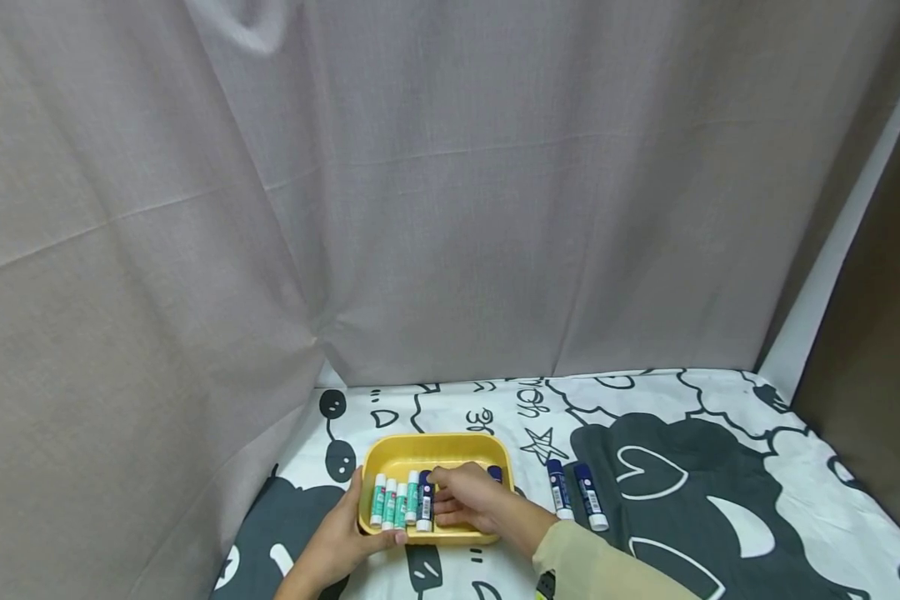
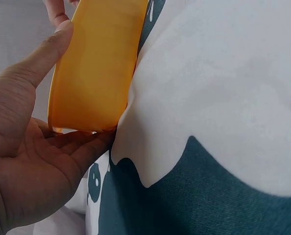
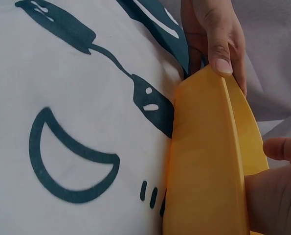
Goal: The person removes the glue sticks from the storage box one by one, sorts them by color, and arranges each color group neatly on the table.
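Note:
A yellow tray (image 1: 435,442) lies on the patterned cloth. My left hand (image 1: 341,537) grips its left end, thumb over the near rim; the left wrist view shows the fingers at the tray's underside edge. Several green-and-white glue sticks (image 1: 389,504) stand side by side in the tray's left part. Right of them is a navy glue stick (image 1: 425,500). My right hand (image 1: 468,497) reaches over the near rim, its loosely bent fingertips right beside this navy stick. Another navy glue stick (image 1: 495,473) shows behind the right hand, mostly hidden.
Two more navy glue sticks (image 1: 559,490) lie on the cloth (image 1: 525,550) to the right of the tray. A grey curtain (image 1: 450,208) hangs behind the cloth's far edge. At the far right stands a brown panel (image 1: 877,350).

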The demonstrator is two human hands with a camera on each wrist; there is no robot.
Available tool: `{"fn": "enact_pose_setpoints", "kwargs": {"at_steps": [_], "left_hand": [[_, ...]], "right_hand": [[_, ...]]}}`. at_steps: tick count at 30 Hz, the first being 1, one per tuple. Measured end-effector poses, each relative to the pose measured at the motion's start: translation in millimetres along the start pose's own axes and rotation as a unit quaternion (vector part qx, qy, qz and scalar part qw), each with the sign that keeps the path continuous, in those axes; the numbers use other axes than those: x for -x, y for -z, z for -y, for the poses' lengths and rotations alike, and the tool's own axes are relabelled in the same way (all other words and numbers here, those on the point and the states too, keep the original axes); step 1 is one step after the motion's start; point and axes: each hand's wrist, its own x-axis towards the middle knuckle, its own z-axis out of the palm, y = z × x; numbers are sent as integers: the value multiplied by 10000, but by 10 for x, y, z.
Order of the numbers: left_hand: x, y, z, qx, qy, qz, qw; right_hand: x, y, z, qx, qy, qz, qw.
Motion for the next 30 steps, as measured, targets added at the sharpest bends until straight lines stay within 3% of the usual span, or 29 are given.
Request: {"fn": "enact_pose_setpoints", "kwargs": {"at_steps": [13,30], "left_hand": [[5,18,5,3,-28,87,10000],[20,20,5,7,-26,70,10000]], "right_hand": [[-100,-136,-46,486,213,20,9986],[-213,-262,-44,831,187,-13,9964]]}}
